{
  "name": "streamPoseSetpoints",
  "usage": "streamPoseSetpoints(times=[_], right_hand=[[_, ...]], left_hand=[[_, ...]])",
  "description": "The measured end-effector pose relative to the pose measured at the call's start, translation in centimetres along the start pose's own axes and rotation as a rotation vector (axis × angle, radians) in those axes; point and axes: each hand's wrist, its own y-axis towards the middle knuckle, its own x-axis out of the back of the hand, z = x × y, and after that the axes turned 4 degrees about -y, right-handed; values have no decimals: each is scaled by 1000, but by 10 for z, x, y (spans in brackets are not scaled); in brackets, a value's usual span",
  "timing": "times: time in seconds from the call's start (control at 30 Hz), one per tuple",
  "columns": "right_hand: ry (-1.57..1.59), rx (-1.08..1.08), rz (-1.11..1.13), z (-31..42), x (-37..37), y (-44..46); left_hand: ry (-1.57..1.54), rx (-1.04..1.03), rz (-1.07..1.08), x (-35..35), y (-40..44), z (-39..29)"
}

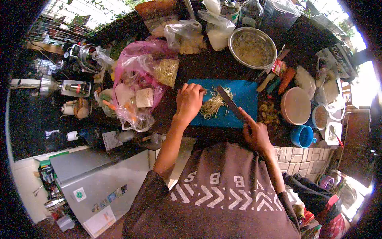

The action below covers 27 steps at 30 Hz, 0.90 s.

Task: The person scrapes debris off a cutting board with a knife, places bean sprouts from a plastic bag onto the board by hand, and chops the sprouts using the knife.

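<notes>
My right hand [256,135] is closed around the handle of a knife [229,101], its index finger stretched along the blade's back. The blade lies slantwise over a pile of pale bean sprouts [212,106] on a blue cutting board [247,93]. At the board's left edge is my left hand [189,99], its fingers curled in. A small brownish bit shows at its fingertips, too small to name. Short cut pieces are scattered around the pile.
Left of the board are a pink plastic bag [139,49] and a white block [145,98]. A metal bowl [253,47] with a pale mixture stands behind. To the right are a round lidded tub [295,106], a blue mug [302,136] and a carrot [287,80].
</notes>
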Motion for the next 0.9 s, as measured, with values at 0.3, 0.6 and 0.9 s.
streamPoseSetpoints(times=[0.3, 0.6, 0.9], right_hand=[[24, 16, 16, 1, 0, 0], [4, 40, -13, 2, -1, 7], [37, 29, -15, -3, -7, 2]], left_hand=[[242, 24, 120, 0, -3, -17], [277, -63, 132, 5, -3, -6], [21, -11, 204, 18, -12, -47]])
